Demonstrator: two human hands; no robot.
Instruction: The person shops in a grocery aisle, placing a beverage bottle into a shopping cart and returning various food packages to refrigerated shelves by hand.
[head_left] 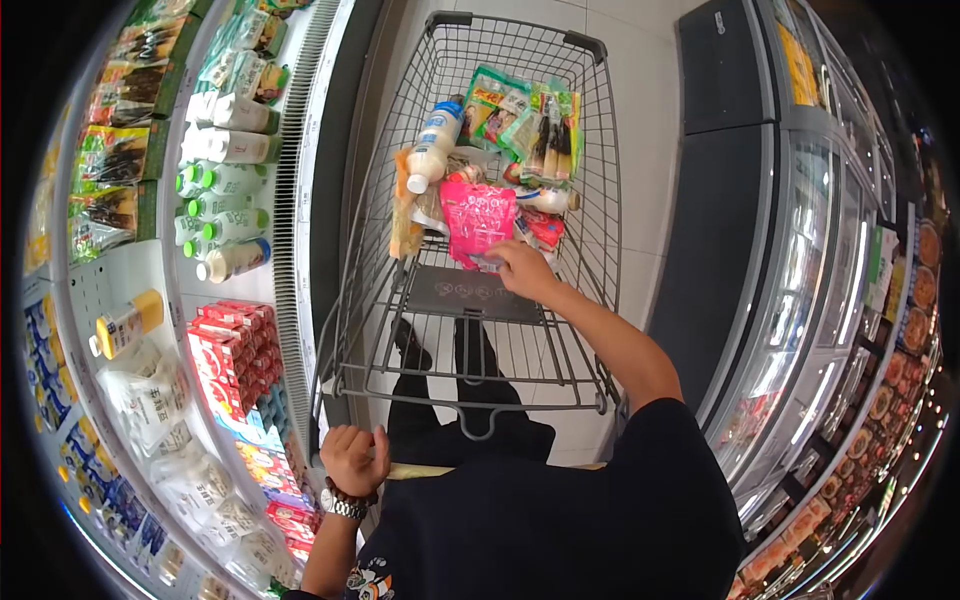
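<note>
"Where's the pink packet [480,215] sitting?"
"It's lying in the cart [435,287], looking light, soft, slippery; its edge is offering purchase!"
"Grips?"
"Right hand [522,270] is touching its lower end, pinch unclear; left hand [350,460] is curling, hold unclear."

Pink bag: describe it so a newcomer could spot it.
Find the wire cart. Beyond its grey panel, at the right hand, lies the pink bag. Its broad bright-pink face sets it apart from the white bottles and green packs.

The head camera looks forward and down from close above the cart [470,290].
</note>
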